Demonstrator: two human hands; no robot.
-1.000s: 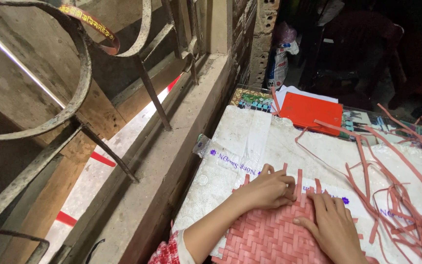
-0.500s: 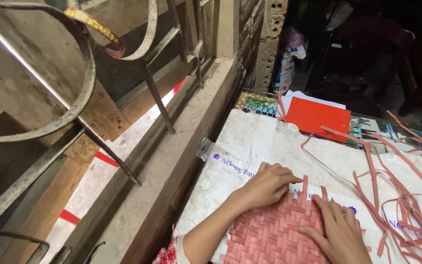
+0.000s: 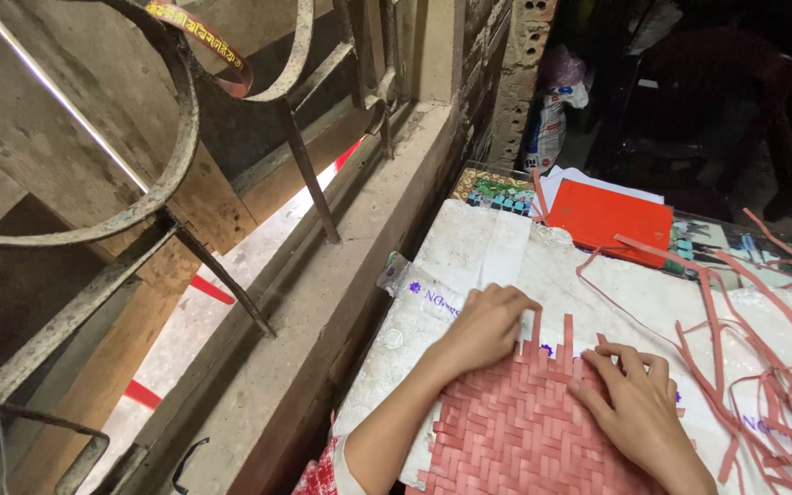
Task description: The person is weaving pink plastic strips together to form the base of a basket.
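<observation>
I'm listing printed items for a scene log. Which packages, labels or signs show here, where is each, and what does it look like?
White printed sack: spread flat under the pink woven mat, blue markings.
White filled bag: standing by the brick pillar, red and blue print.
Orange band: hooked on the curved metal grille, yellow lettering.
Red folder: flat on white paper sheets.

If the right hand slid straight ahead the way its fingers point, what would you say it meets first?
Probably the upright strip ends at the pink mat edge, just beyond the right hand; past them lies bare white sheet.
</observation>
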